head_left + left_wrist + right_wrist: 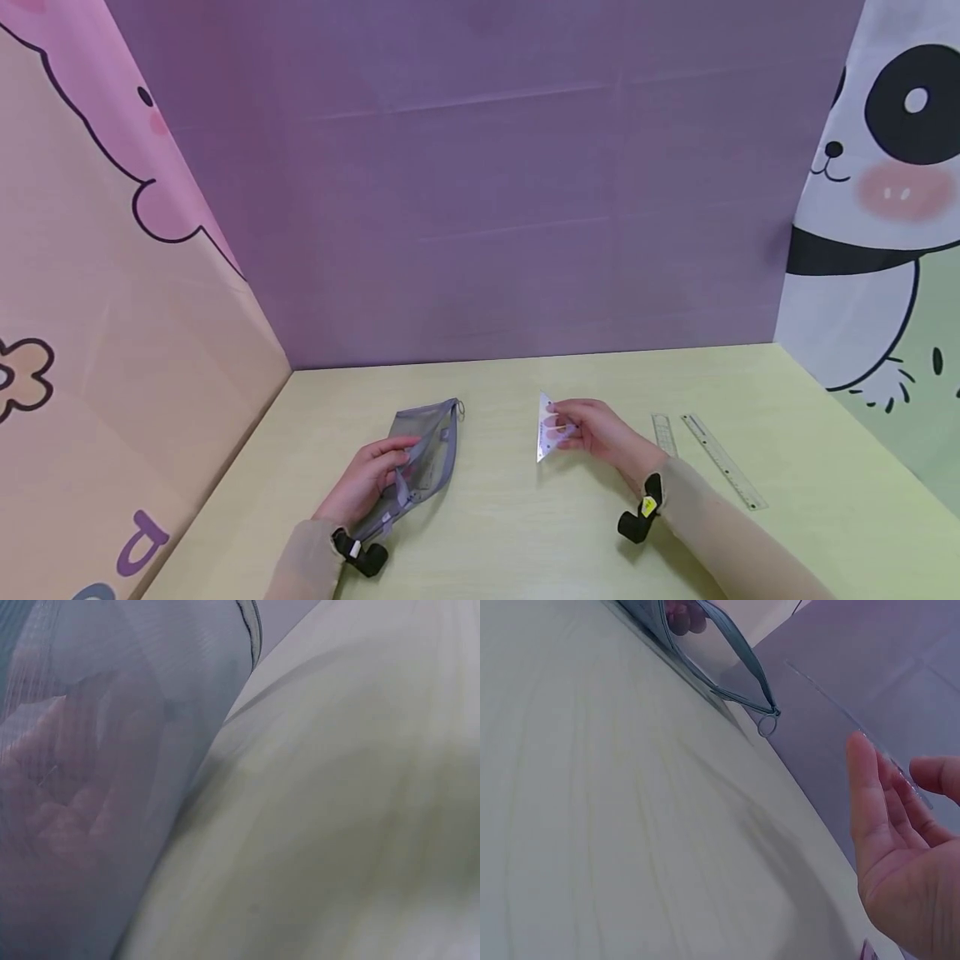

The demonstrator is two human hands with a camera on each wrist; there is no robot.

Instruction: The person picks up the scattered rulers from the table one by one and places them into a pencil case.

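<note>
A grey translucent zip pouch (426,418) is held by my left hand (363,479), thumb and fingers gripping its near side. Its zipped mouth gapes towards the right, with a ring (767,725) at the zip's end. In the left wrist view the pouch (142,795) covers much of the picture, and the hand shows blurred through it. My right hand (603,433) pinches a clear set square (546,432) between thumb and fingers, upright above the table and right of the pouch. The right wrist view shows that set square (832,701) nearly edge-on.
Two clear rulers lie on the pale table (510,533) at the right: a long straight ruler (723,462) and a shorter ruler (663,433), partly hidden by my right forearm. A purple backdrop (480,208) stands behind, with printed cartoon panels at both sides.
</note>
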